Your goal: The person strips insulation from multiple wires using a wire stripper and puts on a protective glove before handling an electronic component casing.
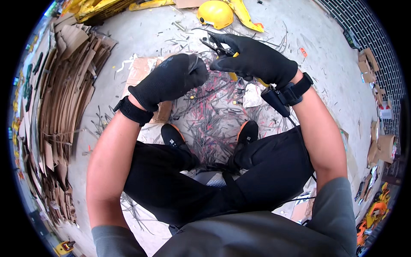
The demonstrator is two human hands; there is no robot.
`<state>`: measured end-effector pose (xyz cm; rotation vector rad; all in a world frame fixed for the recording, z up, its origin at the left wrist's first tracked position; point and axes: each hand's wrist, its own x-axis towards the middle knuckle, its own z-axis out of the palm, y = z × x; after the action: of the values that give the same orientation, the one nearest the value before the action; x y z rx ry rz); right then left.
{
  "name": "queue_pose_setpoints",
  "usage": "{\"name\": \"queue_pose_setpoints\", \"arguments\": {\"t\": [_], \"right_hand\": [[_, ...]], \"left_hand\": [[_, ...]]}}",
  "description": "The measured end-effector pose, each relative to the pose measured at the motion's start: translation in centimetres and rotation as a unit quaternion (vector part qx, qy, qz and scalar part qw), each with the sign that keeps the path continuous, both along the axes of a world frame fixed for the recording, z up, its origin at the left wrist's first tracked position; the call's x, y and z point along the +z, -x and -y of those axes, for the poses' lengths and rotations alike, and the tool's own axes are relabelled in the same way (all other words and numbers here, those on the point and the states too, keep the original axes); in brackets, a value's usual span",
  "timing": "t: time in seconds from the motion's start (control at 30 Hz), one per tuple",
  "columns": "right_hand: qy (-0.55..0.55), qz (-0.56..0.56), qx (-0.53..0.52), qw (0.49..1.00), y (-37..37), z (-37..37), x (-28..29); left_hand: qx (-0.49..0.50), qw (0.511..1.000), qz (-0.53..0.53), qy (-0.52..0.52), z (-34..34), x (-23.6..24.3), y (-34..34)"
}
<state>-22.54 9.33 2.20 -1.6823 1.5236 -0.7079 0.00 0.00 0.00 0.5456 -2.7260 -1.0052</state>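
Both my hands wear black work gloves and are raised over the littered floor. My right hand (pixel 259 60) is closed around a pair of cutting pliers (pixel 219 50) with black and yellow handles. Their dark jaws point up and to the left, past the thumb and forefinger. Just left of them, my left hand (pixel 173 79) is closed with the fingers curled in. What it holds, if anything, is hidden by the glove. A small gap separates the hands. Beneath them lies a spread of grey and red wire scraps (pixel 209 115).
A cardboard box (pixel 162 112) stands below my left hand. Stacked flattened cardboard (pixel 70 85) fills the left side. A yellow helmet (pixel 215 15) lies ahead beside yellow panels (pixel 242 17). A crumpled white piece (pixel 252 96) lies between my feet and right hand; more boxes (pixel 368 64) line the right.
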Motion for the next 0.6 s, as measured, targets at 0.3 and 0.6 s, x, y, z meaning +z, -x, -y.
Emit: {"name": "queue_pose_setpoints", "arguments": {"t": [0.3,0.6], "right_hand": [[-0.082,0.003,-0.059,0.995,0.3,0.5,0.3],[0.0,0.022,-0.171,0.985,5.9,1.1,-1.6]], "left_hand": [[0.099,0.96,-0.128,-0.228,1.8,-0.1,0.3],[0.208,0.875,-0.162,-0.407,6.2,0.8,-3.7]]}}
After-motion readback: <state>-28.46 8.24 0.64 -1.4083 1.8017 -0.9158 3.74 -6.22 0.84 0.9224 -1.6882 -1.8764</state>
